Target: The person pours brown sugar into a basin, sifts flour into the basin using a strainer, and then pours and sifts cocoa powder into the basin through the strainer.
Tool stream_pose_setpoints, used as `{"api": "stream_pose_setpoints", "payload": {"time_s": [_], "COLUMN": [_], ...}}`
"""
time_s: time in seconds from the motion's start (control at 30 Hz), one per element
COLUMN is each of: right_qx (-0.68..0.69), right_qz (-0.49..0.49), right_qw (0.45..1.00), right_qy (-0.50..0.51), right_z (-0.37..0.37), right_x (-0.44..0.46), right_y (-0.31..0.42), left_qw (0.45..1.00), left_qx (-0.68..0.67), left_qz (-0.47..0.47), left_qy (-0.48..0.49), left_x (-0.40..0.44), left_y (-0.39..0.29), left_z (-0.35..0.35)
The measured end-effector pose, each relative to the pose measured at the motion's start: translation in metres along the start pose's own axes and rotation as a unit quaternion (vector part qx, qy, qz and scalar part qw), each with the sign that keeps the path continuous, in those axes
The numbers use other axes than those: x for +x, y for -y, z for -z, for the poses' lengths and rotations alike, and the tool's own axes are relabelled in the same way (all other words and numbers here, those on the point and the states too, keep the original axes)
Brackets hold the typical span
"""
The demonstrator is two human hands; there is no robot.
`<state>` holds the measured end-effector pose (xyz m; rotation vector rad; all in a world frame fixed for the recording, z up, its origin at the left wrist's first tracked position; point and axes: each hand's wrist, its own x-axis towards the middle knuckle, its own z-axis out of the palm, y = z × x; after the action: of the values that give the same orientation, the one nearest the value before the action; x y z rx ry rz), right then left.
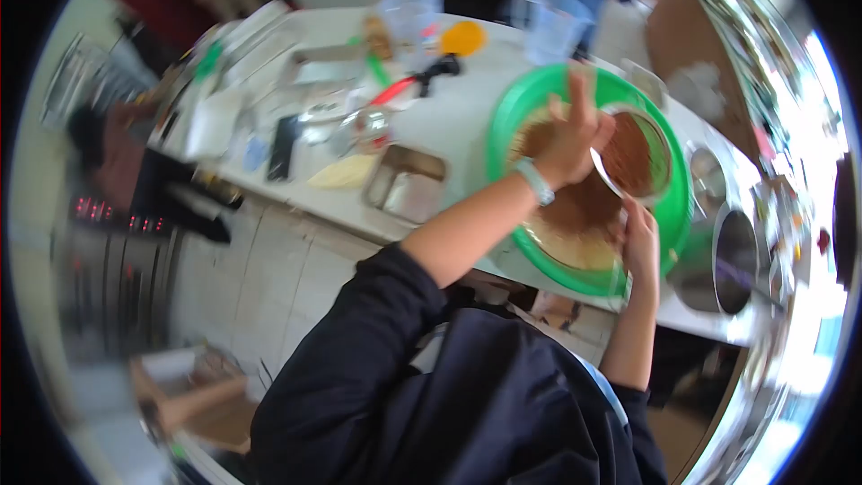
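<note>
A large green basin [505, 117] holds brown powder over a pale mixture [575, 251]. Above it is a round sieve [666, 157] with brown powder in it, its rim tilted. My left hand [579, 139] is over the basin at the sieve's left side, fingers spread; whether it touches the rim is not clear. My right hand [638, 238] is closed on the near edge or handle of the sieve, above the basin's front right part.
On the white table [467, 139] are a metal tin [406, 184], a red-and-black utensil [395, 90], a dark phone-like object [284, 147] and a clear jug [552, 25]. A steel pot [732, 260] stands right of the basin. People are at the far side and left.
</note>
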<state>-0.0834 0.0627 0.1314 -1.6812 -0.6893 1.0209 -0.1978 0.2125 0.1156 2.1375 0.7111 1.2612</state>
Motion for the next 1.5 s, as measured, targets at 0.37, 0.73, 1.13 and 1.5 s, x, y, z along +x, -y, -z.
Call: {"api": "stream_pose_setpoints", "payload": {"time_s": [0.37, 0.73, 1.13, 1.5], "right_qx": [0.080, 0.113, 0.061, 0.046], "right_qz": [-0.021, -0.012, -0.009, -0.027], "right_qw": [0.993, 0.991, 0.995, 0.992], "right_qy": [0.082, 0.071, 0.082, 0.111], "right_z": [-0.008, -0.009, -0.006, -0.004], "right_x": [-0.008, -0.003, -0.006, -0.008], "right_y": [-0.005, -0.007, -0.005, 0.000], "left_qw": [0.959, 0.958, 0.969, 0.969], "left_qx": [-0.277, -0.285, -0.244, -0.243], "left_qz": [0.050, 0.025, 0.030, 0.027], "left_qy": [-0.021, -0.006, -0.017, -0.014], "left_x": [0.003, 0.000, 0.001, 0.003], "left_y": [0.003, -0.003, -0.001, -0.004], "left_z": [0.004, 0.007, 0.006, 0.006]}}
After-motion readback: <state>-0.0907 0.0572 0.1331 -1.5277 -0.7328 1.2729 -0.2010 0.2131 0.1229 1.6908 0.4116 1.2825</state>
